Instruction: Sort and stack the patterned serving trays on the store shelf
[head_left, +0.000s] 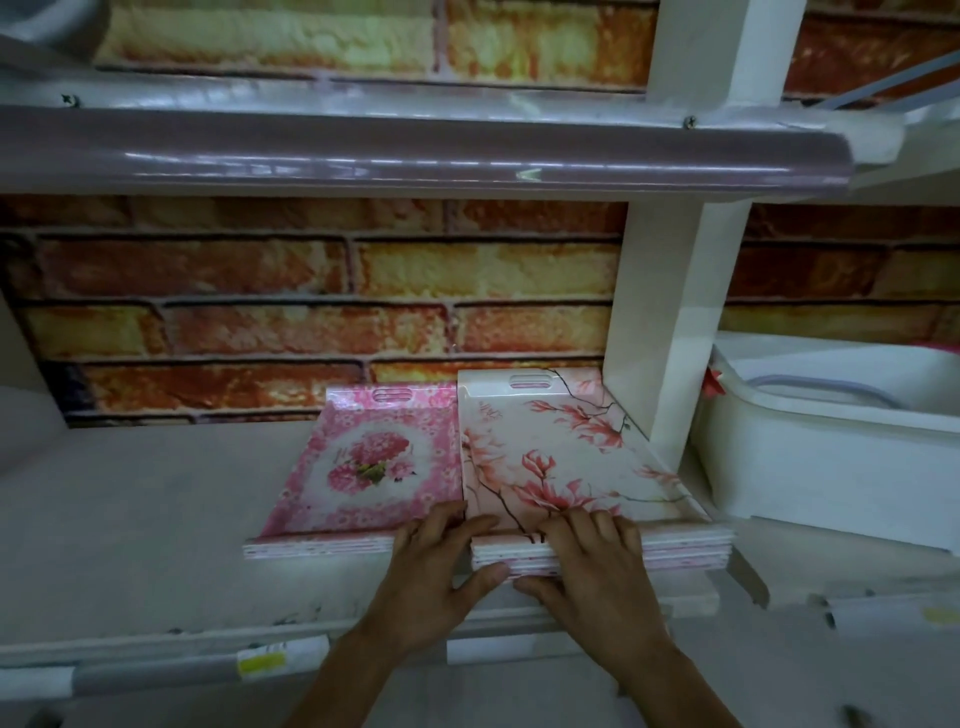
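Two stacks of patterned trays lie side by side on the white shelf (130, 519). The left stack (363, 462) is pink with a flower bouquet in a white oval. The right stack (561, 457) is pale with pink magnolia branches and sits against the white upright post. My left hand (441, 566) grips the front left corner of the right stack, fingers on top, thumb under the edge. My right hand (587, 556) grips the same stack's front edge, fingers curled over the top tray, thumb below.
A brick-pattern wall (311, 312) backs the shelf. An upper shelf (415, 150) overhangs. The white post (670, 322) divides off a bay holding a white plastic tub (841, 441). Price labels (262, 662) run along the shelf's front rail.
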